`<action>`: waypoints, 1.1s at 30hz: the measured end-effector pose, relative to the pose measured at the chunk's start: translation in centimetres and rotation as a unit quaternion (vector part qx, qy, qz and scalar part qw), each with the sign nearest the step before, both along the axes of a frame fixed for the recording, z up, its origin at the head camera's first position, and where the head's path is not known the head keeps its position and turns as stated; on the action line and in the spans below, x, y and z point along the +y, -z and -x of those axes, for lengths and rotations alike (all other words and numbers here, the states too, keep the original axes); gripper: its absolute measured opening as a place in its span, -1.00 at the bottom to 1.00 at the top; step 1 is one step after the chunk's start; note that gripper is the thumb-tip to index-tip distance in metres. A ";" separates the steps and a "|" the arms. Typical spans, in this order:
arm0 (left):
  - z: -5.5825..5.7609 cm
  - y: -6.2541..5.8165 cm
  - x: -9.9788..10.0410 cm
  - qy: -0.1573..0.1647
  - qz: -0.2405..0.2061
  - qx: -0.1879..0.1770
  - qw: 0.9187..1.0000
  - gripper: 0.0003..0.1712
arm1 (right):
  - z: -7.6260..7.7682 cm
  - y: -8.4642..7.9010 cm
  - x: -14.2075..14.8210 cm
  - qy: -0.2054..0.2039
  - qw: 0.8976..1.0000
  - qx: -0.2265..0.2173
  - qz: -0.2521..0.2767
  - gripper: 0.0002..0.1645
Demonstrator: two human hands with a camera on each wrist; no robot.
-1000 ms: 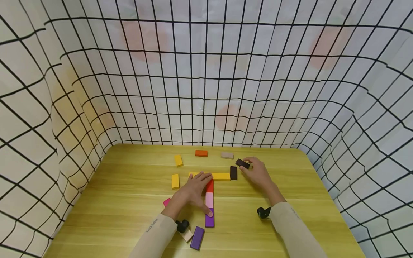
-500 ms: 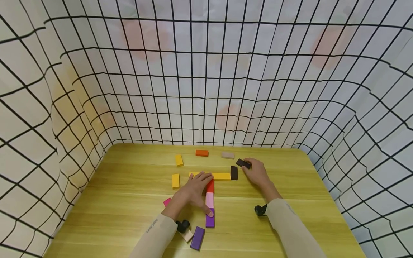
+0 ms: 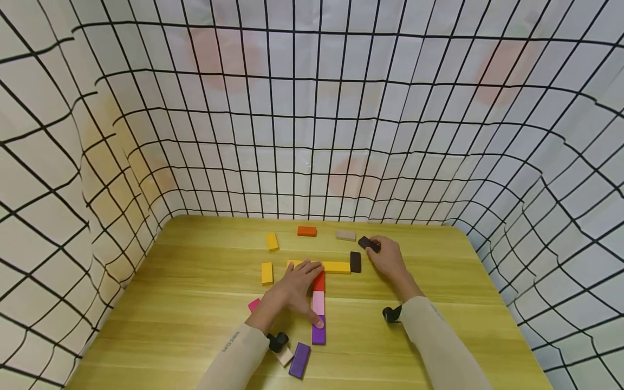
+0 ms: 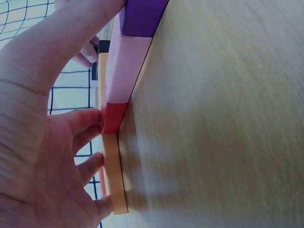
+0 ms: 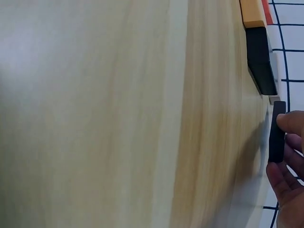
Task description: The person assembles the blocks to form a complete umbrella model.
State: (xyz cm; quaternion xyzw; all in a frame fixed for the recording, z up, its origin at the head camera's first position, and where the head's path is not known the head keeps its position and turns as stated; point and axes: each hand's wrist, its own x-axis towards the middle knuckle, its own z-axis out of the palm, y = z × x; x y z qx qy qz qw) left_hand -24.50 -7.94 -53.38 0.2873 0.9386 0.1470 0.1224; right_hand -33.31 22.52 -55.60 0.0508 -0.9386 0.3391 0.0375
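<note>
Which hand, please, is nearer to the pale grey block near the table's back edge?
Right: the right hand holds a dark block just right of the pale grey block; the left hand is farther, in front and to its left.

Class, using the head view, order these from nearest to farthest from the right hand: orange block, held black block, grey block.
1. Held black block, in the right hand.
2. Grey block, to its left.
3. Orange block, farther left.

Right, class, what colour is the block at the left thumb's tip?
Purple; the block shows best in the head view.
</note>
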 end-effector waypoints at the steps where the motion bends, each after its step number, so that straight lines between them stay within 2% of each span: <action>1: 0.0 0.0 0.0 0.000 0.000 0.000 1.000 0.63 | 0.1 0.0 -0.1 0.000 1.000 0.000 -0.001 -0.47; 12: 0.0 0.1 0.1 -0.006 0.004 -0.011 1.000 0.62 | 0.8 0.1 -0.9 0.003 1.000 -0.017 -0.004 -0.48; 24: 0.0 -0.1 -0.1 -0.007 -0.001 -0.012 1.000 0.63 | 1.3 -0.2 -3.3 -0.011 1.000 -0.010 0.022 -0.51; 33: 0.1 0.1 -0.1 -0.006 0.010 -0.014 1.000 0.63 | 1.4 0.1 -4.7 -0.016 1.000 -0.006 0.015 -0.54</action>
